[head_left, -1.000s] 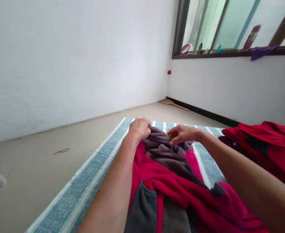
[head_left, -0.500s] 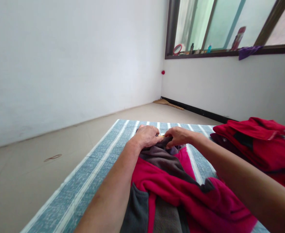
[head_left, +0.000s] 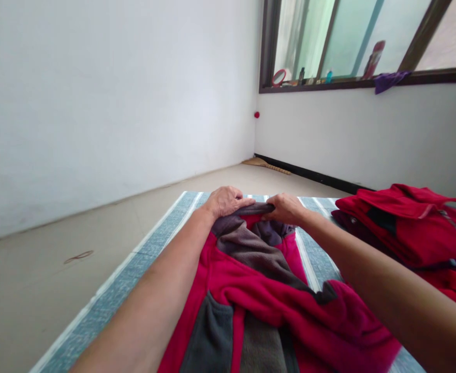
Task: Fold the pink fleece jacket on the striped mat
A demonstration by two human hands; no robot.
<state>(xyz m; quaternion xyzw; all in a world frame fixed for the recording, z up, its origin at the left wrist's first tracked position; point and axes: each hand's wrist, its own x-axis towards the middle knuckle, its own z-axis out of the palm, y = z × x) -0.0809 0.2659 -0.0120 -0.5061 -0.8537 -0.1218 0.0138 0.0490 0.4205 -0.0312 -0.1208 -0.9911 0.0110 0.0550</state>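
A red and grey fleece garment (head_left: 259,290) lies on a blue-and-white striped mat (head_left: 142,264) in front of me. My left hand (head_left: 228,201) grips the grey collar edge at the garment's far end. Close beside it, my right hand (head_left: 285,208) pinches the same grey edge, which stretches between the two hands. Both forearms reach forward over the garment.
A pile of red clothes (head_left: 410,228) sits on the mat at the right. White walls meet in a corner ahead, with a window sill (head_left: 328,82) holding small bottles and a purple cloth. A broom (head_left: 266,165) lies by the far wall. Tiled floor (head_left: 57,269) lies left.
Both hands have come closer together on the grey collar and now pull its edge taut between them. The view has shifted slightly to the right.
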